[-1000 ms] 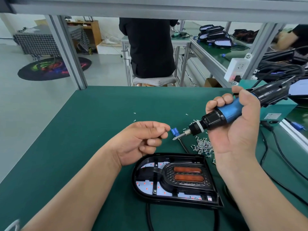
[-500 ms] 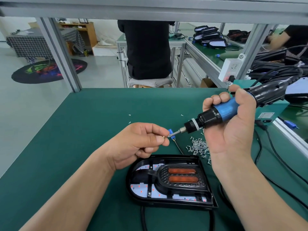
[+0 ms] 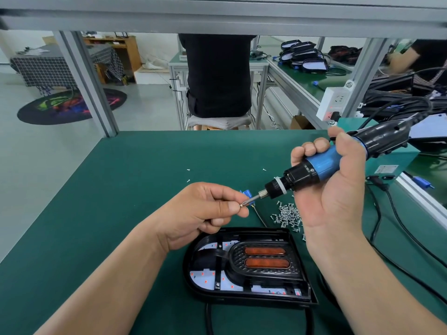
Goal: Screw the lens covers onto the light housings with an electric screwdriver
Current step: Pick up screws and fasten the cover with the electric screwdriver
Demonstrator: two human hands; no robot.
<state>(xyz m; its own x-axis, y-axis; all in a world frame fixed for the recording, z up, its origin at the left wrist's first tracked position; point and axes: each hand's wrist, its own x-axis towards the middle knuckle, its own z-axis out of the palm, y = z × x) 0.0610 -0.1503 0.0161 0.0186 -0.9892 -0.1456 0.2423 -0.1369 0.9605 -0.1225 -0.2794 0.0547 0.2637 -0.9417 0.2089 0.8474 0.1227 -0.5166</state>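
To my left I see a broad stretch of tabletop point(image 3: 96, 201) where a grip could pass, out to the frame post point(image 3: 87, 85). Near centre the light housing point(image 3: 246, 267) blocks the way, with the screw pile point(image 3: 287, 215) just beyond it. On my right, cables point(image 3: 377, 182) and a teal box point(image 3: 399, 158) crowd the path.

screw point(image 3: 242, 204) basically a speck, half buried in left hand point(image 3: 205, 213) fingertips | blue connector point(image 3: 247, 192) partly behind the screwdriver point(image 3: 323, 163) | housing cables point(image 3: 209, 317) run off near edge | teal box label point(image 3: 385, 169) too tiny to read
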